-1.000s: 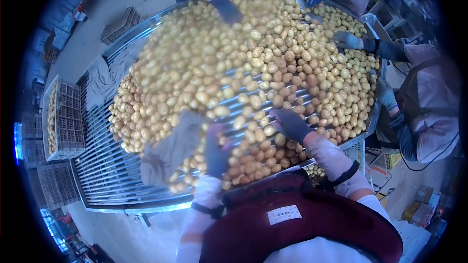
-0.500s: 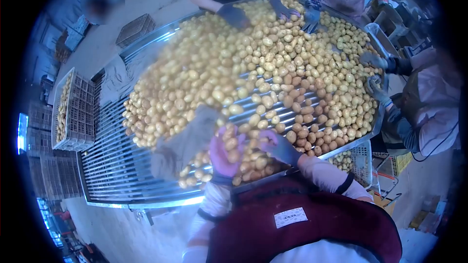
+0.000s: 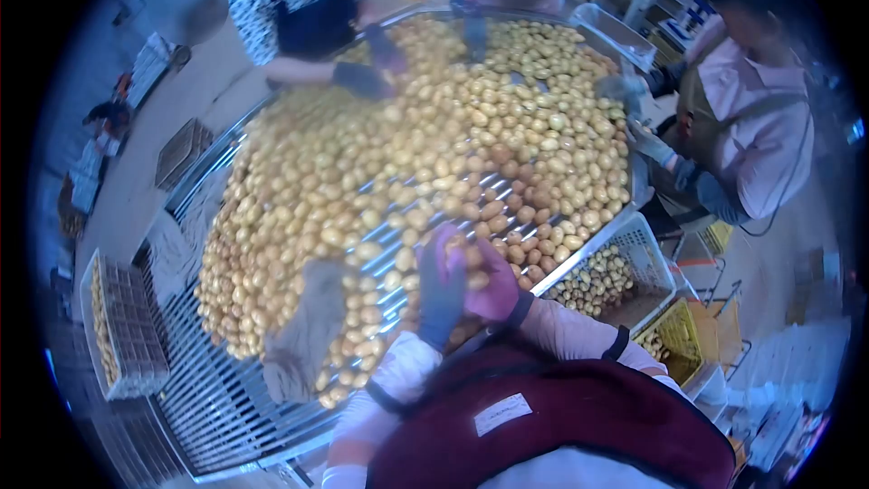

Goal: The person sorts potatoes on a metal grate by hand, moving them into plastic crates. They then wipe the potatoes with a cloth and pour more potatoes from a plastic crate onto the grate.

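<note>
Gloved left hand (image 3: 442, 292) and right hand (image 3: 493, 279) cup small potatoes (image 3: 471, 258) together, fingers curled around them, at the near edge of a roller sorting table (image 3: 217, 398), crate (image 3: 634, 254) just right

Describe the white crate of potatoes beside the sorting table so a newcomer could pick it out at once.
Start at the big roller table heaped with potatoes. Follow its near right edge past the person's right hand to the white crate set just below the rim. Unlike the yellow crate next to it, it is white, latticed, and holds potatoes.
</note>
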A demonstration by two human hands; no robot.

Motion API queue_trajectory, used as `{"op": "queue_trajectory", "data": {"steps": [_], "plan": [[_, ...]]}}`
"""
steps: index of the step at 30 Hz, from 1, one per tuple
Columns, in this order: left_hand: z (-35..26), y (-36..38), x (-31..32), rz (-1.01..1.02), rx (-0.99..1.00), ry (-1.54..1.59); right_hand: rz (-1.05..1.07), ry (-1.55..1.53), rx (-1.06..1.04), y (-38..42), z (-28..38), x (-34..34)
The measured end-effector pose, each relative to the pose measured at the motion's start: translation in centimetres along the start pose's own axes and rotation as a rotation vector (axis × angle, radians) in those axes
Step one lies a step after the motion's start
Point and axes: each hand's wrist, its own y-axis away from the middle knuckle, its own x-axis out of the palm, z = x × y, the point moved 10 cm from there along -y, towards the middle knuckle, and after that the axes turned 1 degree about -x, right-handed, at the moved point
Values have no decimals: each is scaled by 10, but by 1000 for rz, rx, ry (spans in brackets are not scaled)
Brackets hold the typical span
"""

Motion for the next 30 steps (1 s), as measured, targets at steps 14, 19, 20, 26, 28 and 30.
{"op": "queue_trajectory", "data": {"steps": [14, 19, 20, 26, 28, 30], "plan": [[18, -8, -44, 94, -21, 100, -475, 607, -990, 346, 181, -28], [107, 67, -138, -145, -318, -53, -408, 651, -1290, 505, 136, 0], [124, 93, -152, -177, -331, -122, -494, 630, -1349, 556, 145, -34], [109, 189, -131, 202, -144, -655, -1932, 1756, -1181, 531, 235, -80], [97, 190, -115, 296, -238, -699, -1534, 2355, -1143, 325, 206, -9], [101, 193, -117, 270, -247, -679, -852, 2676, -859, 169, 164, 5]]}}
